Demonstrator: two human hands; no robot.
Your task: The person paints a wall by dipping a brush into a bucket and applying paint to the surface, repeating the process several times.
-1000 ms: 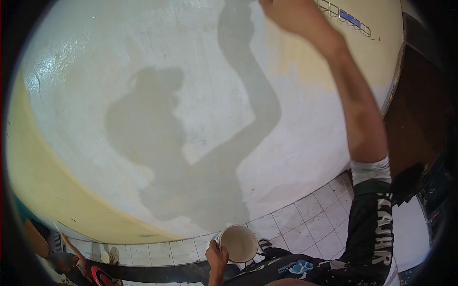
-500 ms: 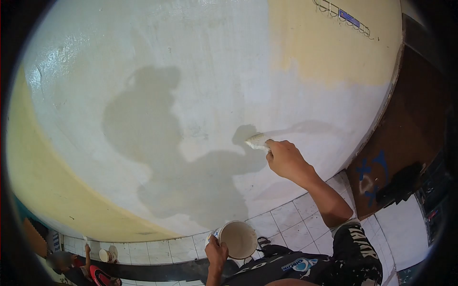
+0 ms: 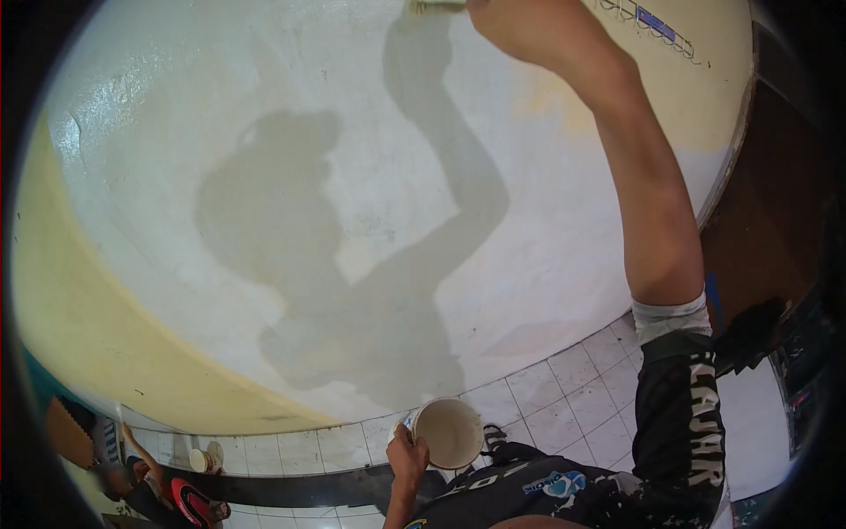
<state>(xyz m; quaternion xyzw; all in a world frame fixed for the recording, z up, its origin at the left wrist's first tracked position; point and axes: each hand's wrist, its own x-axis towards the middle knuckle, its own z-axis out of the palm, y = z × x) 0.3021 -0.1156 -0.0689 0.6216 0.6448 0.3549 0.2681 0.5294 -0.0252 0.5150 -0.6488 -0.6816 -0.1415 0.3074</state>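
High on the wall, at the top edge of the view, my right hand (image 3: 515, 25) is closed around a paintbrush (image 3: 436, 7); its bristles meet the wall beside the hand's shadow. The wall (image 3: 564, 229) carries a broad whitish coat, with yellow paint at the upper right and lower left. Low in front of my body, my left hand (image 3: 408, 456) grips the side of a white paint bucket (image 3: 471, 432). The bucket's inside looks pale and coated.
A wire hook rack (image 3: 654, 26) hangs on the wall's upper right. A brown panel (image 3: 767, 203) stands at the right. Pale tiles (image 3: 564, 397) cover the floor. At the lower left, another person (image 3: 145, 480) reaches toward the wall near a second bucket (image 3: 201, 460).
My right hand has swept the brush up the wall from mid-height to the top of the view. My left hand and the bucket have barely shifted. The other person's raised arm moved left.
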